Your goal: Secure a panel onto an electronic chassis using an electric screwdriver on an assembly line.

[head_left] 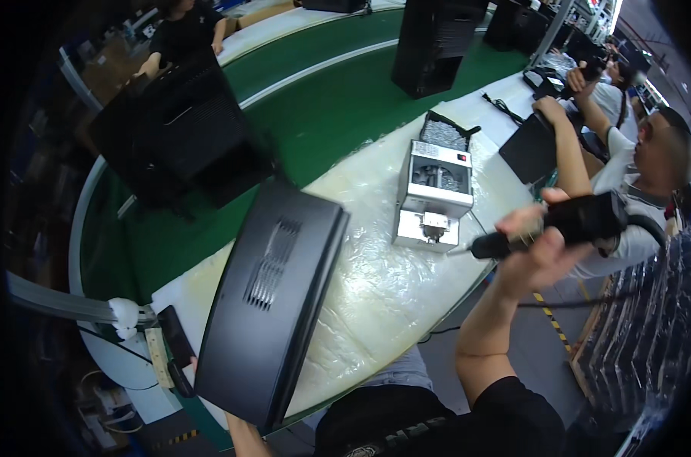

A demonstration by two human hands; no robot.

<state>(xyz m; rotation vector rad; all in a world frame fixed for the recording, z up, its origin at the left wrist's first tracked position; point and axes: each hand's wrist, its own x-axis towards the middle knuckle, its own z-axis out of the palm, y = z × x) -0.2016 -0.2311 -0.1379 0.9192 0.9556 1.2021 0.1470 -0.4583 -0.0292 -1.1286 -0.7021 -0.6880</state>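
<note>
My right hand (542, 247) is wrapped round a black electric screwdriver (581, 221), raised over the right side of the bench, its bit pointing left. The bit's tip is near a silver screw feeder (434, 189) with a see-through window. A large black vented case panel (280, 297) lies at a slant on the bench's left part. My left hand (194, 365) grips the panel's lower left edge. Most of that hand is hidden behind the panel, with the forearm coming up below it.
Plastic film covers the bench (376, 305). A tray of screws (446, 132) sits behind the feeder. On the green conveyor (307, 137) stand black computer cases (185, 137). A co-worker (650, 160) is close on the right; another person (184, 34) stands across. Wrapped stacks (635, 335) are at right.
</note>
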